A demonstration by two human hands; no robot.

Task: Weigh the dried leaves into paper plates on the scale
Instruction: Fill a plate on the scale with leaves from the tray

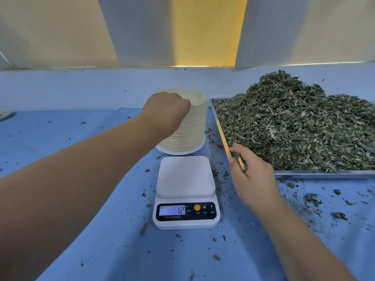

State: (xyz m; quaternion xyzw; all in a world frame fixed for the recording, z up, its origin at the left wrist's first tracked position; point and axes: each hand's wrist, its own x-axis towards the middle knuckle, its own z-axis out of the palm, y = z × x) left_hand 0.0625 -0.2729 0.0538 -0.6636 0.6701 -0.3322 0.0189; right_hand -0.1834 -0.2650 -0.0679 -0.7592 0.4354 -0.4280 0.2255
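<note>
A tall stack of cream paper plates (192, 126) stands behind the white digital scale (185, 191). My left hand (166, 110) sits at the stack's top left edge, fingers curled over the rim of the top plate. The scale's platform is bare and its display reads -12. A big heap of dried green leaves (294, 122) fills a metal tray (324, 174) at the right. My right hand (249, 169) is at the tray's near left corner, fingers curled round a small tuft of leaves.
Blue cloth (101, 220) covers the table, with leaf crumbs scattered around the scale and in front of the tray. A pale wall runs along the table's back edge. The rim of another plate (6, 115) shows at the far left edge.
</note>
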